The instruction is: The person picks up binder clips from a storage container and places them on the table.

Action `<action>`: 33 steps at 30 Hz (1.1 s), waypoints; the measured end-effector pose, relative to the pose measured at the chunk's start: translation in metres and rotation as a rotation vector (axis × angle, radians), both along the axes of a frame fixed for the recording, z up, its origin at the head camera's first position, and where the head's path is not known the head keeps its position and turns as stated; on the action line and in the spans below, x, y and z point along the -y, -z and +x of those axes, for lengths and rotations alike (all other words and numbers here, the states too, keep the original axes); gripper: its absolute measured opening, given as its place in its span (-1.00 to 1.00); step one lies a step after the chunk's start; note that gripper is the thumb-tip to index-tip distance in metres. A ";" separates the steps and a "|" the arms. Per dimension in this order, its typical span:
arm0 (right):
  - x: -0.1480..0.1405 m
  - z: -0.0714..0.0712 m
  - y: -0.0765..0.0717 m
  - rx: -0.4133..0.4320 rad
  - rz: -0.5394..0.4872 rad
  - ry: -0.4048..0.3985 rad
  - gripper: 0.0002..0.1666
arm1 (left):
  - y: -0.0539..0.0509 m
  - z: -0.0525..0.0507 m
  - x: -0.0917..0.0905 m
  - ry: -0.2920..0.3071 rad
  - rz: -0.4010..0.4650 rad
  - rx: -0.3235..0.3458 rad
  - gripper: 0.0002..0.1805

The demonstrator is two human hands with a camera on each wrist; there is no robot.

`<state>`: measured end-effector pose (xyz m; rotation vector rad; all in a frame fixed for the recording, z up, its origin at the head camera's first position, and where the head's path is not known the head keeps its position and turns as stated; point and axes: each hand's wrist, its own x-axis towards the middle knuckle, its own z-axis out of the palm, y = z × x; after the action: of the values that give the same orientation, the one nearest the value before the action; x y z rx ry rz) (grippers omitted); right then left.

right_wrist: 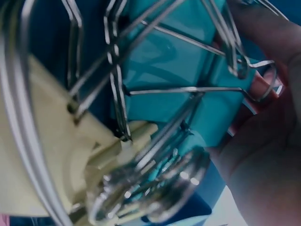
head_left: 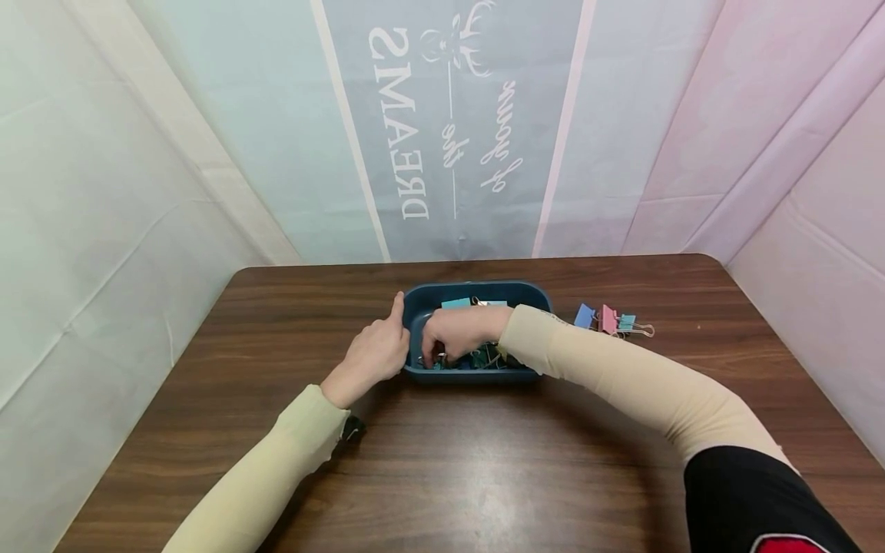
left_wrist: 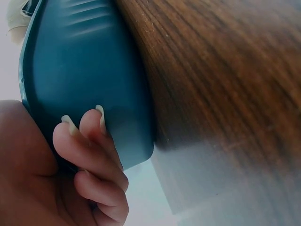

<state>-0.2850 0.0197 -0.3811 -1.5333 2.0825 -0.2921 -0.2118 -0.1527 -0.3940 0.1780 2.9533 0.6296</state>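
The right hand's grip point(head_left: 462, 329) is down inside the bin among the binder clips, its fingers bent; the fingertips are hidden, so I cannot tell whether they are clamped on a clip or apart. In the right wrist view, a teal clip point(right_wrist: 160, 70) lies in the bin just beside that hand, with a yellow clip point(right_wrist: 61, 136) next to it. Their wire loops cross and overlap, so a pull on one clip could drag up others, or a hooked loop could twist the chosen clip out of the fingers. A bent loop springing back might also nip a fingertip.

Around them is the dark blue bin point(head_left: 477, 377). The left hand point(head_left: 376, 349) is at the bin's left end, one finger stretched along the rim and the others bent against the outer wall; I cannot tell whether it pinches the rim. If it bears too lightly, a snagged clip could tug the bin across the smooth-looking bench point(head_left: 442, 461).

To the bin's right, a blue clip point(head_left: 585, 316), a pink clip point(head_left: 608, 319) and a second teal clip point(head_left: 626, 323) sit close together on the bench. The right sleeve point(head_left: 622, 376) passes close in front of them; an elbow dropped low could brush them out of place.
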 end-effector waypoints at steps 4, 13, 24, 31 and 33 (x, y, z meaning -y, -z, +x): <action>0.000 0.001 0.000 0.000 -0.009 0.002 -0.51 | 0.000 0.000 0.000 0.000 0.010 0.006 -0.27; 0.002 0.001 0.002 0.022 -0.005 0.017 -0.57 | -0.001 0.000 0.001 0.004 0.019 0.010 -0.27; 0.008 0.007 -0.001 -0.059 0.024 -0.026 -0.59 | -0.002 0.001 0.001 0.018 0.013 0.003 -0.28; 0.010 0.007 0.001 -0.059 0.043 -0.008 -0.71 | -0.003 0.000 0.001 0.013 0.001 0.009 -0.28; 0.010 0.007 0.002 -0.067 0.048 -0.006 -0.71 | -0.002 0.000 0.001 0.015 -0.001 0.009 -0.28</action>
<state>-0.2777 0.0096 -0.3834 -1.5402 2.1198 -0.1891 -0.2114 -0.1534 -0.3921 0.1971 2.9411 0.6247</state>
